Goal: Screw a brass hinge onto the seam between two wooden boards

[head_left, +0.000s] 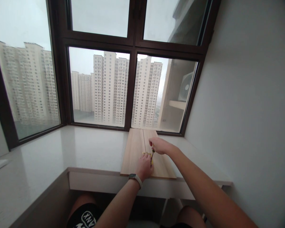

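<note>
Two pale wooden boards (133, 148) lie flat, with a dark seam between them. My left hand (144, 167), a watch on its wrist, rests on the boards near the seam. Its fingers are bent and press on a small yellow metal piece that looks like a hinge (152, 162), partly covered by them. Closed around the handle of a small screwdriver (153, 154), my right hand (159, 145) is just above and to the right. The screwdriver slants down to the hinge beside my left fingers. Its tip and any screw are too small to make out.
The boards lie on a white window ledge (97, 148), reaching from its front edge to the dark brown window frame (99, 124). A white wall (242, 95) rises on the right. My knees are below the ledge.
</note>
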Available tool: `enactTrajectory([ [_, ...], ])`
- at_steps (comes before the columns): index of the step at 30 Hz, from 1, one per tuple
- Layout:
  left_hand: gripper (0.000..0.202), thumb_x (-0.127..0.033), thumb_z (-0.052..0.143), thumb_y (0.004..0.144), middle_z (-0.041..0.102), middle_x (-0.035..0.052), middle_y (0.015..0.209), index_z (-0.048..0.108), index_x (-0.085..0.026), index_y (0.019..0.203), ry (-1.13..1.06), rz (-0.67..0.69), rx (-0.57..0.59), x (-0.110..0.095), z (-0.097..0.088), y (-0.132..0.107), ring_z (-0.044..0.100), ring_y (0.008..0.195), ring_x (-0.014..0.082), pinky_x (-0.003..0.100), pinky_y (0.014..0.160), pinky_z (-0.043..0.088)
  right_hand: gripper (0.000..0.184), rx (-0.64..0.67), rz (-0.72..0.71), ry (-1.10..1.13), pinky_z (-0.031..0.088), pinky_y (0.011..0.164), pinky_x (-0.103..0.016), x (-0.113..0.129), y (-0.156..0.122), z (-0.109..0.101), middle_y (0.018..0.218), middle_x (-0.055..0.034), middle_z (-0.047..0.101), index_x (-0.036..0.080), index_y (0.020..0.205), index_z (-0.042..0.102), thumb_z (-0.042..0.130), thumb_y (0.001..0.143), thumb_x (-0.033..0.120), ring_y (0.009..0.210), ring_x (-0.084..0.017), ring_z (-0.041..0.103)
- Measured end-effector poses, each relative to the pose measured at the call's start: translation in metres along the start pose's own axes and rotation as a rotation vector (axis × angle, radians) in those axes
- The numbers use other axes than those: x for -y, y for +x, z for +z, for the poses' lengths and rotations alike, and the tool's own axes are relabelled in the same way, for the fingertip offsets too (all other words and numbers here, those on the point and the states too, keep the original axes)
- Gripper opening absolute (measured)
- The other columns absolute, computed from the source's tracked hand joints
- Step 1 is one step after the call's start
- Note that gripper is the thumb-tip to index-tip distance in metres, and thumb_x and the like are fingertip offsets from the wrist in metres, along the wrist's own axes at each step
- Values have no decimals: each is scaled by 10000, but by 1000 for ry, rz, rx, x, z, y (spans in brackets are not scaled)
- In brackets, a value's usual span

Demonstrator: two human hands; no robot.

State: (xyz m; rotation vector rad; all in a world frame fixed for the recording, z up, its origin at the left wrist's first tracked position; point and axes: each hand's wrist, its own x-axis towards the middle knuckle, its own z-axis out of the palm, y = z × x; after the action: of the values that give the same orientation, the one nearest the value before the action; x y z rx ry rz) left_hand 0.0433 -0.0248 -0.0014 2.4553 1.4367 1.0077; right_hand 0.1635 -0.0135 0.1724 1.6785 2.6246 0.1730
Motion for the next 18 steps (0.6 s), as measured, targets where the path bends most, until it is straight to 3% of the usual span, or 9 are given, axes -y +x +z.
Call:
enactTrajectory([
  [3,277,-245,540,858,562,148,1190,562,-174,1126,-3,2,-2,0,1,0,464,1162,308,414,996,384,142,-31,39,-34,359,690,-259,2,1,0,1056,-85,711,208,998,640,652,905,314,960,-209,644],
  [7,266,-245,547,857,563,140,1197,566,-184,1116,-12,-4,3,-1,0,0,462,1174,302,409,1008,372,271,-54,85,-75,391,751,-282,7,-1,1,1081,-111,703,213,1032,647,568,962,463,1001,-234,649],
  [14,221,-247,556,854,577,128,1172,572,-198,1069,-12,-12,2,-1,-1,1,487,1137,292,397,981,390,103,-7,10,43,379,743,-234,8,-1,3,1116,-79,620,190,979,621,657,885,214,936,-165,626],
  [18,223,-244,548,857,570,137,1191,568,-193,1074,-25,8,-6,1,1,0,481,1150,300,406,987,383,115,53,-45,81,374,707,-220,5,-3,-1,1084,-75,625,178,936,623,634,839,117,897,-152,608],
])
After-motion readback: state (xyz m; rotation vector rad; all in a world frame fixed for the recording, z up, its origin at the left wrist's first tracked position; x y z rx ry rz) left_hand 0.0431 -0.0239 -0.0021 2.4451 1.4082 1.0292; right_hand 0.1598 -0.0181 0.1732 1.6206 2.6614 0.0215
